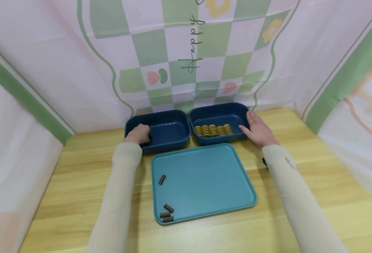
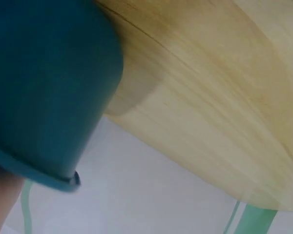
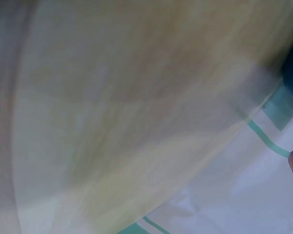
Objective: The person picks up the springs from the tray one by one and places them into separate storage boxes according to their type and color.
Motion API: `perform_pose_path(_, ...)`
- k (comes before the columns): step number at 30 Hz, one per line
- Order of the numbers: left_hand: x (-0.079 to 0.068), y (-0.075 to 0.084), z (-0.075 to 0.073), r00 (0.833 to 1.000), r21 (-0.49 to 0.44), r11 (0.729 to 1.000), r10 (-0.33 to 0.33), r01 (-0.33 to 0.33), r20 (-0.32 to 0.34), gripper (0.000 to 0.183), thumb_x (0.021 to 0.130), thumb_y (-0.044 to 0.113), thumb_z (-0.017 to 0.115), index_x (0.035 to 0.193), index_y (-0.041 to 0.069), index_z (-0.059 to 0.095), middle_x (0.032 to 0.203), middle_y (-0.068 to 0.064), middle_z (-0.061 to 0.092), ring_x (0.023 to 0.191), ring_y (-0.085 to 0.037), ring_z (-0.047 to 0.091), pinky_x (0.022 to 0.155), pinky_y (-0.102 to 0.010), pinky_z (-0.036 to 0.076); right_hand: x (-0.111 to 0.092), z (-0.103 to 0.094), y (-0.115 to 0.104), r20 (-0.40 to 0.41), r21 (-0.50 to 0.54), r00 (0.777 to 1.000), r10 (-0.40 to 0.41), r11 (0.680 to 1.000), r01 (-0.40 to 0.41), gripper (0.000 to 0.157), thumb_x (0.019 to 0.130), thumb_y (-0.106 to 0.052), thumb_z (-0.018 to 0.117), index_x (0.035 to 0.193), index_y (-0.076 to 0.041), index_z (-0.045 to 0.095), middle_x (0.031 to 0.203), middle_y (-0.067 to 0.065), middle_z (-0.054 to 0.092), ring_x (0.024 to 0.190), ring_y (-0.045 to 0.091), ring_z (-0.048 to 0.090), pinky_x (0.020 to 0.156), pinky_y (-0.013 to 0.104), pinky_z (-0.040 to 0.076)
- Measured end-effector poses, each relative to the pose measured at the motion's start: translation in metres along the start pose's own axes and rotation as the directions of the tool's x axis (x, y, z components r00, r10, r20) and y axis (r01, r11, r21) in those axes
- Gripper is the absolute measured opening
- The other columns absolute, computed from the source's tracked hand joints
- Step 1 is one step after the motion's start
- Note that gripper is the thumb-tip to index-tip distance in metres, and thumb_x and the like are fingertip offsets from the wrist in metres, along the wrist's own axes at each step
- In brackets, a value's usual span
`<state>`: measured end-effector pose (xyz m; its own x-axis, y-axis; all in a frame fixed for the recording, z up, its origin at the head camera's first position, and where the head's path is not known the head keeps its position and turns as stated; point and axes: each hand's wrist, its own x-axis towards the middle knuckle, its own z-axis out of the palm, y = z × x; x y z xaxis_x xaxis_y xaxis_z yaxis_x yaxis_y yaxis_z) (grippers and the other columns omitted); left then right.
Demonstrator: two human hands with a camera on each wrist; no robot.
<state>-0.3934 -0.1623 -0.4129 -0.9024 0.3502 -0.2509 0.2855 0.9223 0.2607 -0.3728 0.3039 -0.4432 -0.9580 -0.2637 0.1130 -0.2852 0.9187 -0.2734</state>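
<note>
My left hand point(image 1: 138, 134) reaches into the left end of a dark blue bin point(image 1: 170, 130), knuckles up. Its fingertips are hidden, so what they may hold is not visible. In the left wrist view the bin's outer wall point(image 2: 53, 83) fills the upper left. My right hand point(image 1: 258, 129) rests at the right end of a second blue bin point(image 1: 219, 109), fingers extended along the rim and thumb over the near side. Yellow-and-black ribbed pieces point(image 1: 212, 130) stand in a row in that bin. Several small dark brown ribbed pieces point(image 1: 168, 208) lie on a teal tray point(image 1: 205, 179).
The bins stand side by side at the back of a wooden table point(image 1: 88, 175), against a patterned cloth point(image 1: 198, 45). The tray lies just in front of them. One brown ribbed piece point(image 1: 162, 179) lies apart near the tray's left edge.
</note>
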Motion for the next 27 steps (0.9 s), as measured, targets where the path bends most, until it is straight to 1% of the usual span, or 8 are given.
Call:
perform_pose_path(5,-0.011,0.001,-0.01,0.995,-0.007,0.997,0.08,-0.081,-0.059,0.034,0.083,0.01,0.072,0.112,-0.005,0.065,0.112,-0.02,0.064,0.105,-0.032,0.06,0.089,-0.043,0.048,-0.001,0.001,0.002,0.006,-0.001,1.0,0.005,1.0,-0.005,0.084,0.098,-0.054,0.031,0.146,0.01,0.006,0.154,0.027,0.004,0.141,0.04,0.003,0.113,0.05,0.01)
perform_pose_path(9,-0.025,0.009,-0.02,0.981,0.004,0.987,0.163,-0.163,-0.105,0.04,0.083,0.01,0.073,0.117,-0.006,0.063,0.118,-0.02,0.061,0.112,-0.033,0.056,0.095,-0.042,0.045,-0.001,0.0,0.003,0.003,-0.005,1.0,0.007,1.0,-0.007,0.083,0.099,-0.054,0.031,0.146,0.01,0.007,0.153,0.027,0.004,0.141,0.04,0.003,0.113,0.05,0.01)
perform_pose_path(14,-0.051,0.021,-0.027,0.952,0.024,0.964,0.264,-0.263,-0.158,0.036,0.082,0.009,0.073,0.115,-0.004,0.065,0.115,-0.018,0.063,0.107,-0.031,0.058,0.091,-0.04,0.047,0.0,-0.002,0.003,0.005,0.0,1.0,-0.004,1.0,0.004,0.083,0.099,-0.053,0.03,0.145,0.011,0.006,0.153,0.028,0.003,0.141,0.039,0.001,0.113,0.05,0.008)
perform_pose_path(16,-0.062,0.027,-0.026,0.933,0.016,0.949,0.314,-0.316,-0.174,0.033,0.082,0.008,0.074,0.112,-0.004,0.066,0.112,-0.017,0.064,0.102,-0.029,0.06,0.089,-0.039,0.048,0.001,-0.003,0.002,0.01,0.0,1.0,-0.005,1.0,0.005,0.083,0.099,-0.053,0.029,0.145,0.012,0.006,0.153,0.029,0.003,0.141,0.039,0.0,0.113,0.05,0.007)
perform_pose_path(19,-0.077,0.037,-0.018,0.899,0.018,0.913,0.405,-0.408,-0.165,0.03,0.08,0.008,0.075,0.107,-0.003,0.068,0.108,-0.015,0.066,0.1,-0.028,0.062,0.088,-0.037,0.049,0.001,-0.003,0.002,0.017,-0.002,1.0,-0.003,1.0,0.003,0.083,0.099,-0.053,0.029,0.145,0.012,0.005,0.153,0.029,0.002,0.141,0.039,-0.001,0.113,0.05,0.007)
perform_pose_path(22,-0.09,0.048,-0.001,0.87,0.032,0.878,0.478,-0.478,-0.119,0.032,0.078,0.009,0.077,0.106,-0.002,0.069,0.107,-0.013,0.066,0.102,-0.027,0.062,0.089,-0.036,0.049,0.003,-0.001,0.002,0.012,-0.002,1.0,-0.01,1.0,0.01,0.083,0.099,-0.054,0.028,0.145,0.012,0.006,0.153,0.029,0.002,0.141,0.04,0.0,0.113,0.05,0.007)
perform_pose_path(25,-0.098,0.055,0.021,0.861,0.065,0.862,0.506,-0.503,-0.054,0.033,0.076,0.01,0.079,0.106,-0.001,0.069,0.107,-0.012,0.067,0.102,-0.026,0.062,0.089,-0.034,0.049,0.004,0.0,0.001,0.004,-0.001,1.0,-0.021,1.0,0.021,0.084,0.099,-0.054,0.029,0.145,0.012,0.007,0.153,0.029,0.002,0.141,0.04,0.001,0.113,0.051,0.007)
perform_pose_path(27,-0.1,0.058,0.035,0.861,0.092,0.857,0.509,-0.506,-0.009,0.032,0.075,0.011,0.079,0.104,-0.001,0.069,0.106,-0.011,0.066,0.101,-0.024,0.062,0.088,-0.033,0.049,0.004,0.0,0.002,0.006,-0.004,1.0,-0.023,1.0,0.023,0.084,0.099,-0.054,0.028,0.145,0.012,0.007,0.153,0.028,0.0,0.141,0.04,0.0,0.113,0.05,0.007)
